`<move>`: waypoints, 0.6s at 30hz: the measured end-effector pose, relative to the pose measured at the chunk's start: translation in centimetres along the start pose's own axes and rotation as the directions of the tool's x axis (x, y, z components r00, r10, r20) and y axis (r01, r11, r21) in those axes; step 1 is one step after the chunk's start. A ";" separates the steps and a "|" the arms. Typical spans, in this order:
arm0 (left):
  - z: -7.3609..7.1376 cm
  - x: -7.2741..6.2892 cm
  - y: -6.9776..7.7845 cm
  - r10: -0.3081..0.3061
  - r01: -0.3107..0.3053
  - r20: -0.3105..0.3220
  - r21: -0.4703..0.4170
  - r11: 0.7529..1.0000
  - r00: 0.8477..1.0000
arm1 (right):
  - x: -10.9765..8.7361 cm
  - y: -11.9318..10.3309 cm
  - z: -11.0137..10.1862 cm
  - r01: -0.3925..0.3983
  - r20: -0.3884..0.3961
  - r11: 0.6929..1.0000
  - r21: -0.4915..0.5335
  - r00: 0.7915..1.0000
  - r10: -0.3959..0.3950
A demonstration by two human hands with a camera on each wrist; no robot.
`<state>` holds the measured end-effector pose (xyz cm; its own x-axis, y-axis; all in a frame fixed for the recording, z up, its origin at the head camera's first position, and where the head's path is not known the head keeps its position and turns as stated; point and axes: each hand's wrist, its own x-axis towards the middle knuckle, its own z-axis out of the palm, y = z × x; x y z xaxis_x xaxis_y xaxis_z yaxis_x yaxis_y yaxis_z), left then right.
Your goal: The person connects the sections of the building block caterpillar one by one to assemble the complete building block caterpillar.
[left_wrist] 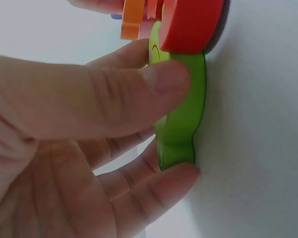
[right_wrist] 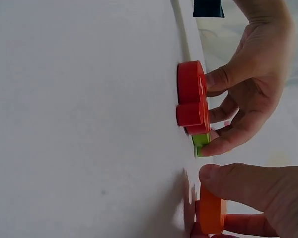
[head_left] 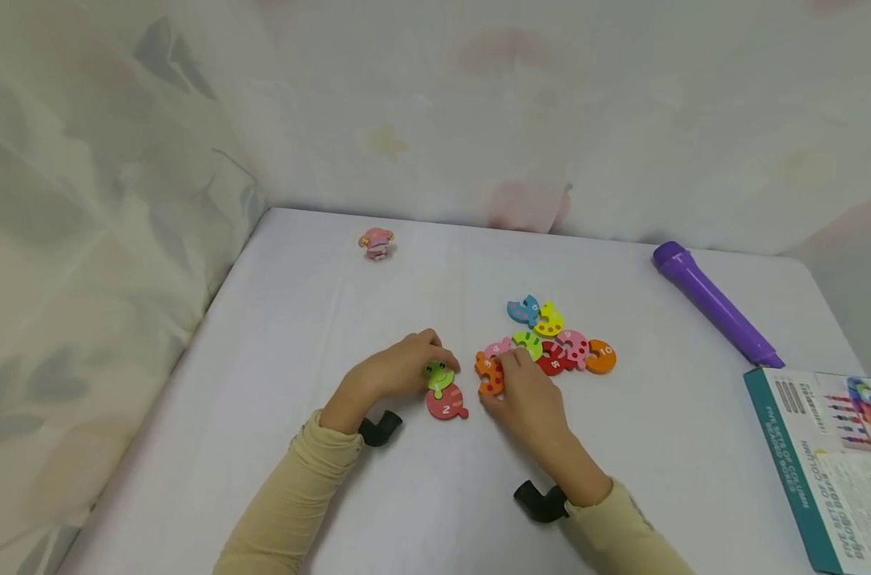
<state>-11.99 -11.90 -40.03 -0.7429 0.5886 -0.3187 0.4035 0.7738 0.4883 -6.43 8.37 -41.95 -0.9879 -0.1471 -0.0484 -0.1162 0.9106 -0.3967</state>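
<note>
My left hand grips a green frog-face puzzle piece between thumb and fingers. In the left wrist view the thumb presses one side of this green piece. Joined to its near end is a red piece marked 2, which rests on the table. Just to the right, my right hand pinches an orange spotted piece marked 3. The right wrist view shows thumb and finger on either side of the orange piece, with a shadow on the table beside it.
Beyond the right hand lie several coloured pieces, including yellow, blue, pink and orange marked 10. A pink figurine stands at the back. At right are a purple microphone-shaped tube and a printed box.
</note>
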 end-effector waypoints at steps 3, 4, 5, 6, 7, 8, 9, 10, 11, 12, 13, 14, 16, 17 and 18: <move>0.0 0.0 0.0 0.000 0.000 0.004 -0.010 1.000 1.000 | 0.3 0.1 0.0 0.010 -0.007 0.999 0.048 1.000 -0.010; 0.0 0.0 0.0 0.000 0.000 0.007 -0.012 1.000 1.000 | 0.3 0.1 -0.1 0.009 -0.004 0.998 0.057 1.000 -0.009; 0.0 0.0 -0.1 0.001 -0.001 0.010 -0.014 1.000 1.000 | 0.3 0.1 -0.1 0.005 0.000 0.998 0.062 1.000 -0.005; 0.0 0.1 -0.1 0.003 -0.003 0.011 -0.017 1.000 1.000 | 0.2 0.0 -0.2 -0.001 0.007 0.998 0.063 1.000 0.001; 0.0 0.1 -0.1 0.006 -0.006 0.013 -0.019 1.000 1.000 | 0.0 -0.1 -0.4 -0.010 0.018 0.998 0.065 1.000 0.009; 0.0 0.1 -0.1 0.007 -0.007 0.014 -0.016 1.000 1.000 | -0.3 -0.3 -0.5 -0.020 0.033 0.998 0.066 0.999 0.018; 0.0 0.2 -0.1 0.007 -0.007 0.014 -0.013 1.000 1.000 | -0.6 -0.5 -0.7 -0.032 0.050 0.998 0.061 0.998 0.029; 0.0 0.2 -0.1 0.008 -0.008 0.012 -0.013 1.000 1.000 | -0.9 -0.6 -0.7 -0.040 0.068 0.998 0.052 0.997 0.036; 0.0 0.2 -0.1 0.008 -0.008 0.009 -0.012 1.000 1.000 | -1.2 -0.8 -0.8 -0.049 0.091 0.998 0.049 0.995 0.044; 0.0 0.2 -0.1 0.007 -0.007 0.007 -0.011 1.000 1.000 | -1.6 -1.0 -0.8 -0.056 0.113 0.997 0.047 0.992 0.050; 0.0 0.1 -0.1 0.006 -0.006 0.005 -0.009 1.000 1.000 | -1.9 -1.2 -0.7 -0.060 0.131 0.997 0.045 0.990 0.054; -0.1 0.1 0.0 0.004 -0.004 0.004 -0.004 1.000 1.000 | -2.1 -1.4 -0.6 -0.062 0.145 0.997 0.040 0.988 0.056; -0.1 0.0 0.0 0.004 -0.004 0.003 -0.008 1.000 1.000 | -2.6 -1.8 -0.3 -0.067 0.160 0.997 0.034 0.985 0.061; -0.1 0.0 0.0 0.005 -0.005 0.004 -0.009 1.000 1.000 | -2.7 -1.9 -0.1 -0.070 0.161 0.997 0.032 0.985 0.064; -0.1 -0.1 0.1 0.005 -0.005 0.004 -0.011 1.000 1.000 | -2.9 -2.1 0.1 -0.072 0.156 0.997 0.026 0.985 0.067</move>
<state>-11.94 -11.93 -39.89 -0.7387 0.5936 -0.3195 0.4013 0.7680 0.4991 -3.36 6.86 -41.09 -0.9654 -0.1442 -0.2173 -0.0420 0.9084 -0.4160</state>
